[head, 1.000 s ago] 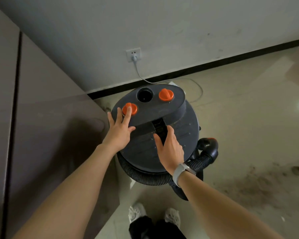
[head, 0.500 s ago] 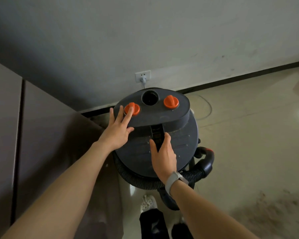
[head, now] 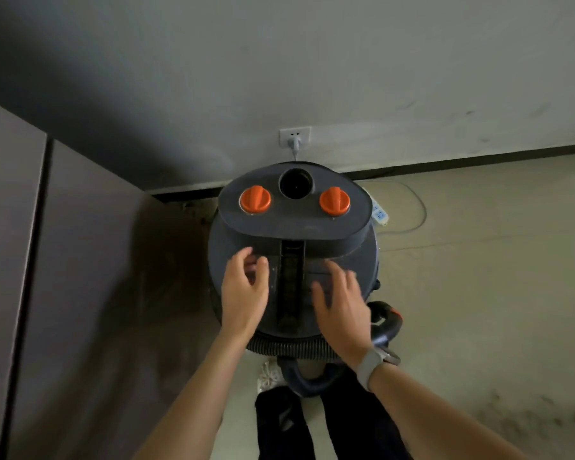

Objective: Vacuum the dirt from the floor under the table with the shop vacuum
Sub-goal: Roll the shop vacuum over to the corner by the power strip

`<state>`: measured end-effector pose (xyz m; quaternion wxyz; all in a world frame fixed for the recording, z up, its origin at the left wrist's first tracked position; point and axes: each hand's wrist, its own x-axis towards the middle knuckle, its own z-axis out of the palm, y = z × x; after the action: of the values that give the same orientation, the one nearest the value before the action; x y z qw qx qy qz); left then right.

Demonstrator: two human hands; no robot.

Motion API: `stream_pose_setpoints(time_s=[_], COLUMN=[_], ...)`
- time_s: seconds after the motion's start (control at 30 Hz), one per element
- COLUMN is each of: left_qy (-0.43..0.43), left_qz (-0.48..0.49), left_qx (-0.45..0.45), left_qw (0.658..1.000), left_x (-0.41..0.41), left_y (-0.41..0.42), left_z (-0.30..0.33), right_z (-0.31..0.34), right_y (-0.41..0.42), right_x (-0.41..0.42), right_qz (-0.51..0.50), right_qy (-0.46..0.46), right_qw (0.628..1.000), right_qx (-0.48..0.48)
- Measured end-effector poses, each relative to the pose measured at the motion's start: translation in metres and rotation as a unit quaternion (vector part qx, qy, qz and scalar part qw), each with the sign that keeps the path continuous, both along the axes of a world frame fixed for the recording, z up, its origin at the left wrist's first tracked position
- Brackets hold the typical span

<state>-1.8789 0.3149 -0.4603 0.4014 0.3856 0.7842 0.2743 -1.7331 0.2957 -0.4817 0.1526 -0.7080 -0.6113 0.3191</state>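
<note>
The shop vacuum [head: 292, 247] stands on the floor [head: 478, 293] by the wall, under both hands. The left hand [head: 244, 293] has come off the orange knob [head: 255, 199], fingers loosely curled, gripping nothing. The right hand [head: 341, 305] has left the handle slot, fingers spread, blurred.

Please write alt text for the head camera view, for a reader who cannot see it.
A person's left hand and right hand hover, blurred, over the lid of a dark shop vacuum with two orange knobs. Its cord is plugged into a wall outlet; dirt lies on the floor at lower right.
</note>
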Motion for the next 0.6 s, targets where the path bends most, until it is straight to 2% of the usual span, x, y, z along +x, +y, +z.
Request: stream_pose_setpoints(time_s=[0.07,0.1,0.17,0.23,0.33,0.6], left_qy=[-0.055,-0.059,-0.021,0.018,0.017,0.043], left_qz=[-0.018,-0.022,-0.004,0.008,0.040,0.097], left_qx=[-0.041,-0.050,-0.040,-0.023,-0.020,-0.013], left_qw=[0.997,0.997,0.999,1.000,0.999,0.994], left_x=[0.027,0.039,0.053,0.056,0.053,0.051], left_y=[0.000,0.002,0.008,0.010,0.002,-0.020], left_z=[-0.003,-0.004,-0.006,-0.008,-0.013,0.001], right_z=[-0.006,-0.008,-0.014,-0.021,-0.028,-0.032], right_y=[0.010,0.018,0.039,0.051,0.049,0.047], right_x=[0.032,0.043,0.053,0.050,0.048,0.044], right_qz=[-0.063,-0.088,-0.105,-0.069,-0.031,0.055], right_qy=[-0.048,-0.034,0.070,0.120,0.102,0.137], right_qw=[0.997,0.995,0.985,0.981,0.985,0.975], right_qx=[0.025,-0.012,-0.114,-0.139,-0.133,-0.164])
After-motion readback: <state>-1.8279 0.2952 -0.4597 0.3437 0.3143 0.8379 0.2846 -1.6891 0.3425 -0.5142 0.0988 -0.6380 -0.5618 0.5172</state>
